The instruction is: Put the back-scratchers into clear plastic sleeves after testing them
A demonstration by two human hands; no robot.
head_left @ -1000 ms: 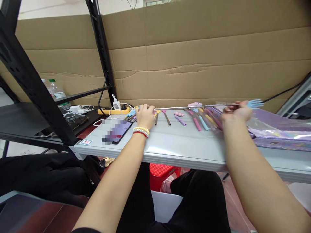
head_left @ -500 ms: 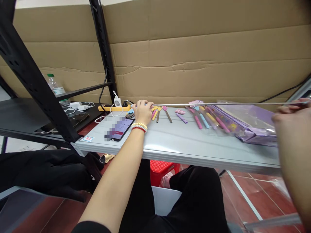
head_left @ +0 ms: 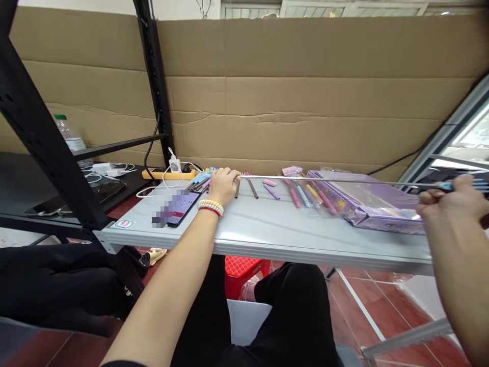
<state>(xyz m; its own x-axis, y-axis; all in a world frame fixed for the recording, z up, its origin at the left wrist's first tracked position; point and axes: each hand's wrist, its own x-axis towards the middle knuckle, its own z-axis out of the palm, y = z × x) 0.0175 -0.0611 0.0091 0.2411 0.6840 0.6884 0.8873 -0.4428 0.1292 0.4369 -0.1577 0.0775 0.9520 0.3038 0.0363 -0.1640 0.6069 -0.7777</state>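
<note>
A telescopic back scratcher [head_left: 324, 180] is drawn out into a long thin metal rod, stretched nearly level above the table. My left hand [head_left: 223, 186] is closed around its left end, hiding the handle. My right hand [head_left: 451, 201] is closed at the other end, where the blue claw head pokes out past the fingers. Beside my left hand lies a bunch of back scratchers [head_left: 199, 182] with blue heads. Just right of that hand, more short back scratchers [head_left: 252, 189] lie on the table, partly hidden. A phone [head_left: 184, 208] lies left of my left wrist.
Bagged back scratchers [head_left: 305, 196] and a purple clear-topped pouch [head_left: 367, 201] cover the table's right part. A yellow power strip [head_left: 168, 174] with white cables stands at the back left. Black shelf posts [head_left: 49, 117] rise on the left; cardboard [head_left: 286, 102] walls the back.
The view has tilted up and turned slightly right. My right hand sits a little lower, and the blue claw head now shows plainly. Both hands still grip the back scratcher.
</note>
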